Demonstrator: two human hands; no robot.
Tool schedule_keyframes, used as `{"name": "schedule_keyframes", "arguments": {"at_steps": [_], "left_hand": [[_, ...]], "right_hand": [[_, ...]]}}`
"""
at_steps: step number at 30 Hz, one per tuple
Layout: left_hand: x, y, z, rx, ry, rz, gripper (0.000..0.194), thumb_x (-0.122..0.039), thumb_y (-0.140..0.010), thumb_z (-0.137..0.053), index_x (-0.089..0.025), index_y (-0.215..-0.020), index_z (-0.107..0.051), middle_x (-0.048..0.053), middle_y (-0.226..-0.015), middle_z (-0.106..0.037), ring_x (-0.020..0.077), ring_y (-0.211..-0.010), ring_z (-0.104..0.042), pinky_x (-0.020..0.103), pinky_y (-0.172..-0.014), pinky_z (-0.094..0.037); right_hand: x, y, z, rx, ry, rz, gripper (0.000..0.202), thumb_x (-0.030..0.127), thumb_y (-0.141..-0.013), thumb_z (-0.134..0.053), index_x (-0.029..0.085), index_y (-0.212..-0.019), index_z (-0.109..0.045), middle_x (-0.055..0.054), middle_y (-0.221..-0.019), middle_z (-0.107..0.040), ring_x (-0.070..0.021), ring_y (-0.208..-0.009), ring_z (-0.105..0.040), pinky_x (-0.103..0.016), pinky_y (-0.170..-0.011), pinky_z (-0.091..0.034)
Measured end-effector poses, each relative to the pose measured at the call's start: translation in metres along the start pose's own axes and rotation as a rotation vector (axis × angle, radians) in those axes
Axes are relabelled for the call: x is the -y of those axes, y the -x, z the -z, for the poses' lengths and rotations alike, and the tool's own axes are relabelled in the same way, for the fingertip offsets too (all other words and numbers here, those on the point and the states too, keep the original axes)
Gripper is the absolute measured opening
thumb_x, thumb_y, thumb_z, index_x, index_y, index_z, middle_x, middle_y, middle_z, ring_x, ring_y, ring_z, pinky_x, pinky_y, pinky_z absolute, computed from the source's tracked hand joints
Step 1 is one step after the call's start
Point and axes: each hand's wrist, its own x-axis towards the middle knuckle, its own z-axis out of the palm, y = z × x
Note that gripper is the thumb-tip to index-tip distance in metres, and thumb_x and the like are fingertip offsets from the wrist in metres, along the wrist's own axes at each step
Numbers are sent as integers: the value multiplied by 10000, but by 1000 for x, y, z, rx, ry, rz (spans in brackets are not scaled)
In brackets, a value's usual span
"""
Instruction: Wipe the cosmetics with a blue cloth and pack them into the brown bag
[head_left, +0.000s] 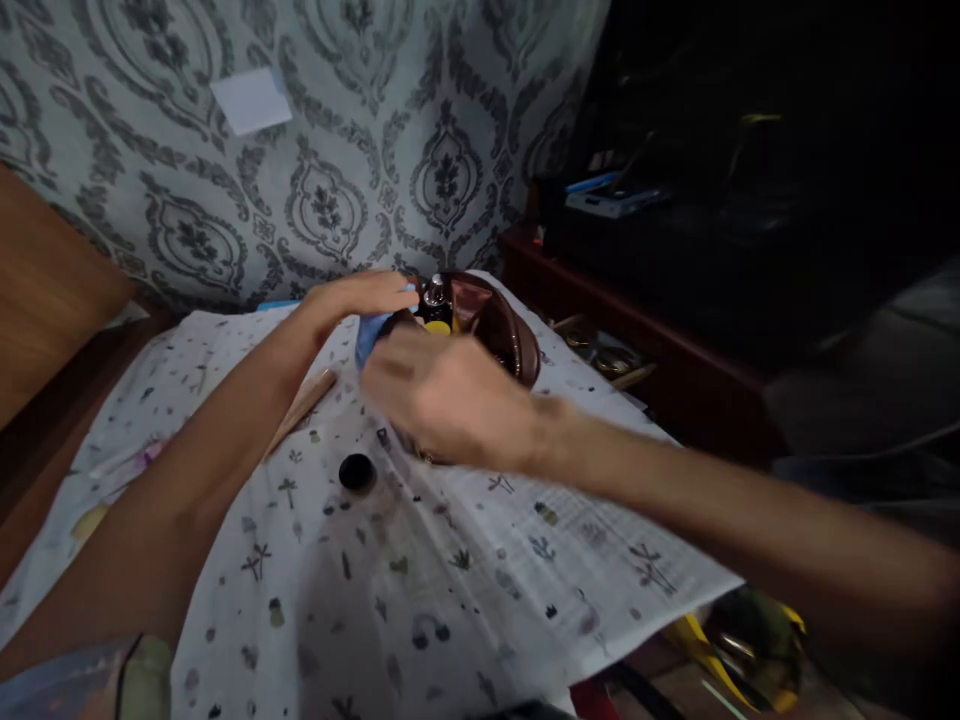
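Note:
A dark brown bag (pixel 525 345) with a shiny lining lies open at the far side of the patterned cloth. Inside it are a dark bottle with a silvery top (pixel 435 292) and something yellow (pixel 437 327). My left hand (pixel 375 292) is at the bag's left side, its fingers curled over a blue item (pixel 365 342); what exactly they grip is hidden. In front of the bag, my right hand (pixel 450 395) is smeared by motion, its fingers bent inward and unclear. A round black cap-like thing (pixel 356 472) rests on the cloth, nearer to me.
The white printed cloth (pixel 450 620) covers the surface. A pale brown stick-like item (pixel 306 405) lies beside my left forearm. Beyond stands a papered wall (pixel 322 200). To the right are a reddish wooden ledge (pixel 600 300), an open tray (pixel 611 360) and a blue-white box (pixel 611 198).

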Motion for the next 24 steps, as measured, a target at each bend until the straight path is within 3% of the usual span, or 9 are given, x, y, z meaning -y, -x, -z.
{"name": "schedule_keyframes", "arguments": {"at_steps": [2, 3, 7, 10, 14, 17, 21, 24], "left_hand": [[-1, 1, 1, 48, -46, 3, 386, -438, -868, -435, -139, -905, -676, 51, -863, -694, 195, -783, -607, 263, -720, -431], [-3, 3, 2, 64, -69, 6, 401, -433, -880, -415, -131, -922, -676, 60, -880, -694, 199, -790, -609, 267, -719, -427], [-13, 12, 2, 51, -100, -1, 443, -401, -931, -355, -98, -976, -675, 116, -974, -711, 188, -839, -623, 260, -721, -404], [-17, 17, 0, 6, -94, 44, 491, -413, -960, -323, -76, -1052, -667, 144, -1041, -715, 176, -896, -631, 252, -714, -381], [-20, 21, -1, -30, -91, 99, 484, -430, -963, -324, -122, -1117, -663, 124, -1137, -708, 195, -996, -633, 244, -756, -397], [-21, 24, -2, -43, -87, 84, 481, -435, -964, -322, -142, -1137, -663, 128, -1180, -701, 215, -1027, -637, 253, -789, -422], [-15, 18, -3, -41, -102, 65, 485, -463, -949, -343, -133, -1077, -675, 148, -1102, -725, 263, -965, -667, 291, -770, -465], [-10, 13, -6, -53, -118, 47, 461, -435, -932, -349, -139, -1094, -664, 142, -1114, -726, 269, -962, -680, 298, -771, -483]], "right_hand": [[34, 8, -25, 76, -128, 161, 335, 62, -952, -349, 169, -1103, -628, -125, -1121, -657, -236, -970, -623, -344, -708, -518], [48, 10, -42, 91, -180, 172, 313, 55, -936, -378, 171, -1099, -618, -126, -1129, -652, -223, -947, -635, -328, -690, -521], [73, 7, -104, 193, -256, -35, 431, 54, -870, -481, 163, -1285, -510, -164, -1305, -581, -232, -929, -679, -327, -654, -542], [76, -2, -125, 210, -275, -57, 433, 19, -872, -458, 177, -1268, -532, -157, -1252, -606, -254, -1017, -675, -335, -721, -548], [77, -9, -126, 262, -361, -162, 346, 151, -932, -501, 182, -1271, -558, -145, -1244, -606, -271, -1015, -680, -351, -747, -546], [78, -6, -116, 307, -452, -238, 337, 263, -908, -592, 163, -1230, -588, -144, -1270, -590, -263, -925, -698, -361, -751, -539], [65, 6, -89, 298, -658, -190, 340, 340, -873, -675, 163, -1154, -605, -115, -1207, -613, -253, -959, -669, -349, -793, -519], [45, 20, -64, 211, -943, -140, 345, 344, -838, -738, 172, -1104, -601, -67, -1100, -628, -191, -932, -629, -279, -761, -495]]}}
